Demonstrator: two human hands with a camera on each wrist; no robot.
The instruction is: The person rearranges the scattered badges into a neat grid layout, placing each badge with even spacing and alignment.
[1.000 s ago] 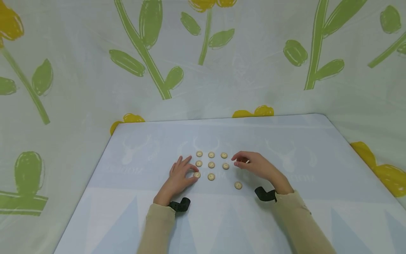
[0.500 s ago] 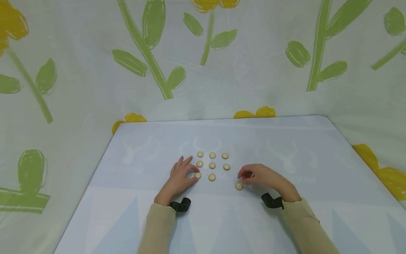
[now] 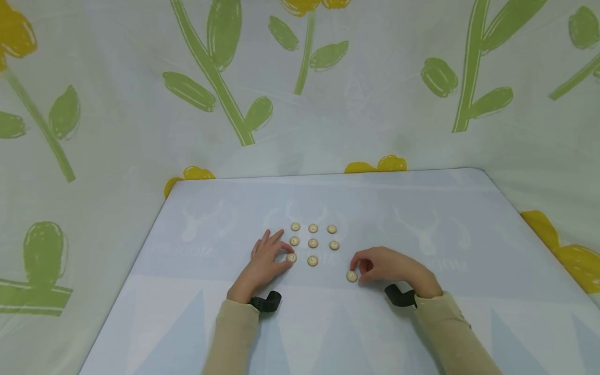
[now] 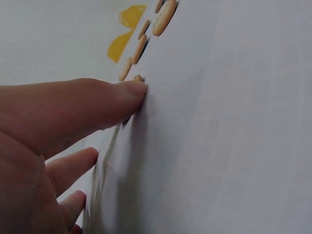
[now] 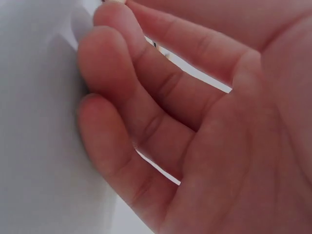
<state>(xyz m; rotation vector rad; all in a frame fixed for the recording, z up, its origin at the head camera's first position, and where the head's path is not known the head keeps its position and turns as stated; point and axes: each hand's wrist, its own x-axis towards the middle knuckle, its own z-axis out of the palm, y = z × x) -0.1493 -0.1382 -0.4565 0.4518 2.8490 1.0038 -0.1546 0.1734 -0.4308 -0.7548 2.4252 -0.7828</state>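
Round cream-coloured buttons lie on the pale table in the head view. My left hand point(image 3: 263, 263) pinches the button point(image 3: 291, 258) at the near left corner of the group between thumb and index finger, its other fingers spread on the table. In the left wrist view the thumb point(image 4: 97, 105) covers most of that button. My right hand point(image 3: 386, 268) holds a separate button point(image 3: 351, 276) at the right, index finger and thumb at its edge. In the right wrist view the curled fingers point(image 5: 109, 63) hide nearly all of it.
Several other buttons stand in rows between the hands, such as the middle button point(image 3: 312, 243) and the near one point(image 3: 312, 261). The table point(image 3: 300, 323) has a printed pattern. Behind it hangs a flowered cloth point(image 3: 375, 104).
My right hand has come down and toward me from beside the far rows to the lone button and taken hold of it. The left hand keeps its place.
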